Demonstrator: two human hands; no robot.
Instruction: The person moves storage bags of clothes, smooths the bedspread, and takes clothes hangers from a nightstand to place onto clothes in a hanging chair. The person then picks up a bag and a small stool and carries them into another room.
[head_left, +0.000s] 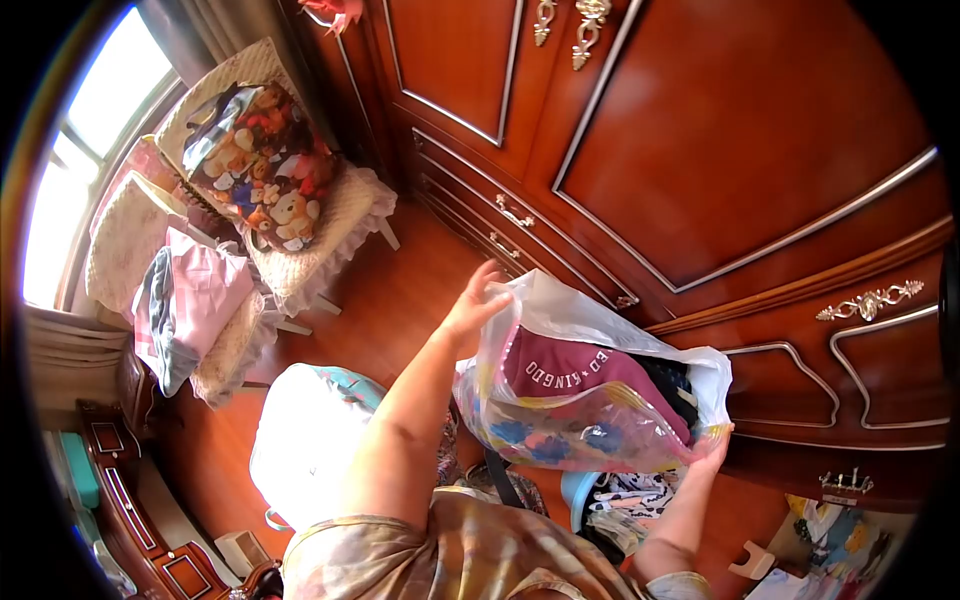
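Note:
A clear plastic bag (590, 400) stuffed with clothes, a maroon garment with white letters on top, hangs in front of me between both hands. My left hand (474, 303) grips the bag's upper left rim, fingers curled over the white plastic edge. My right hand (713, 450) holds the bag's lower right corner from underneath. Below the bag lies more clothing, including a black-and-white patterned piece (630, 497).
A tall dark red wardrobe (740, 150) with metal handles and drawers stands right behind the bag. Two cushioned chairs (330, 230) with a bear-print bag and folded cloth stand at the left by a window. A white bundle (300, 440) lies on the wooden floor.

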